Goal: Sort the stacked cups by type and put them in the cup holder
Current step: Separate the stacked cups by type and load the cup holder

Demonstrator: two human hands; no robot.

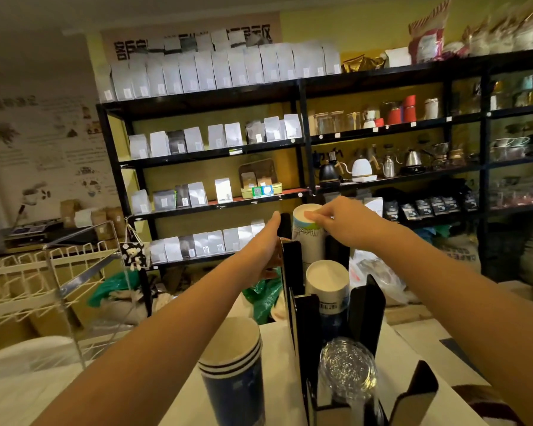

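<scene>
A black cup holder (302, 305) stands on the white counter with three slots in a row. The far slot holds an upside-down stack of white cups with a green band (307, 232). My right hand (336, 218) rests on top of that stack, fingers pinching its upturned base. My left hand (266, 241) grips the holder's far left wall. The middle slot holds an inverted white-and-blue cup stack (328, 284). The near slot holds clear plastic cups (348, 368). To the left of the holder, several dark blue paper cups (233, 367) stand nested upright on the counter.
A white wire rack (43, 281) stands at the left. Black shelving (299, 96) with white bags, kettles and jars fills the background. Green and clear plastic bags (263, 295) lie behind the counter. The counter's white top (419, 342) extends to the right.
</scene>
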